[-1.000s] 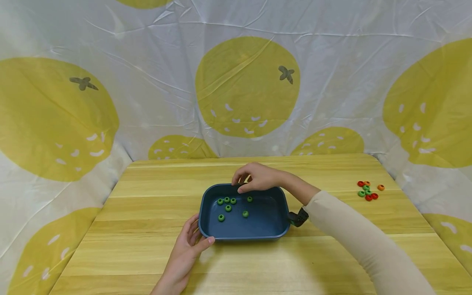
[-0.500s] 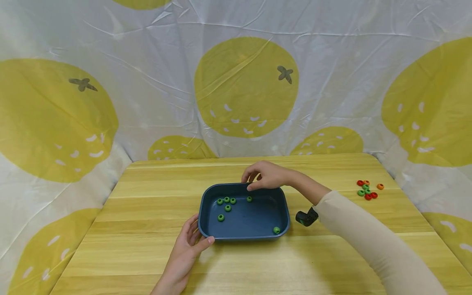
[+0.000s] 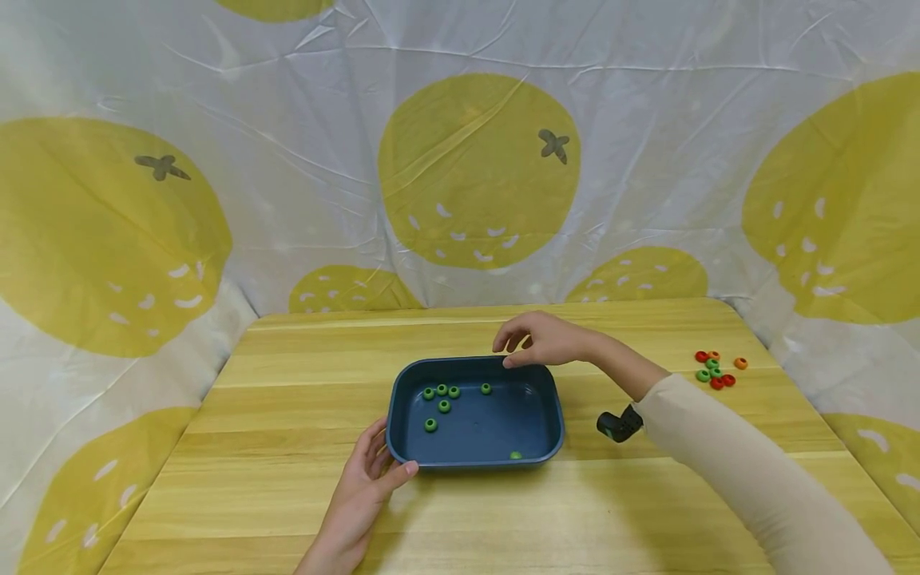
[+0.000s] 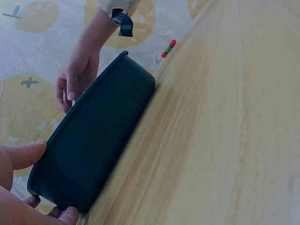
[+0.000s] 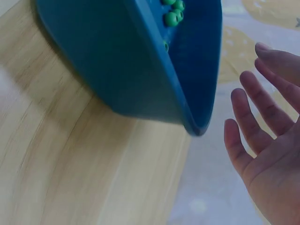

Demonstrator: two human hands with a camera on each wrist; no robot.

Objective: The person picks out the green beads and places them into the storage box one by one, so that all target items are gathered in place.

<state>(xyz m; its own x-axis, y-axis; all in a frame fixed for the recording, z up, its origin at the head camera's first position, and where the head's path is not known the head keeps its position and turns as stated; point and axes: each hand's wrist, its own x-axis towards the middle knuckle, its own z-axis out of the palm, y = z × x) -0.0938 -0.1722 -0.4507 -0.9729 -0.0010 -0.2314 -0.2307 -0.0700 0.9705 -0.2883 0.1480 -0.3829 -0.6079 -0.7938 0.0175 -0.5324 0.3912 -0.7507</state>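
Note:
A dark blue rectangular pan (image 3: 474, 431) stands on the table with several green beads (image 3: 444, 406) inside, mostly toward its left half; one bead (image 3: 515, 455) lies by its front wall, partly hidden. My left hand (image 3: 359, 495) grips the pan's front left corner, thumb on the rim, and the left wrist view shows fingers (image 4: 69, 215) under its lower edge. Over the pan's back right rim hangs my right hand (image 3: 542, 339), fingers spread and slightly bent. In the right wrist view that hand (image 5: 272, 136) is empty, beside the pan (image 5: 117, 56).
At the table's right back lies a loose group of red (image 3: 716, 383), green (image 3: 703, 375) and orange beads (image 3: 740, 363). A black wrist device (image 3: 620, 425) sits at my right sleeve. Behind the wooden table (image 3: 287, 399) hangs a white cloth with yellow fruit shapes (image 3: 477, 172).
My right hand has moved right along the back rim. One green bead has rolled from mid-pan to the front right corner, then left along the front wall. My left hand has stayed still.

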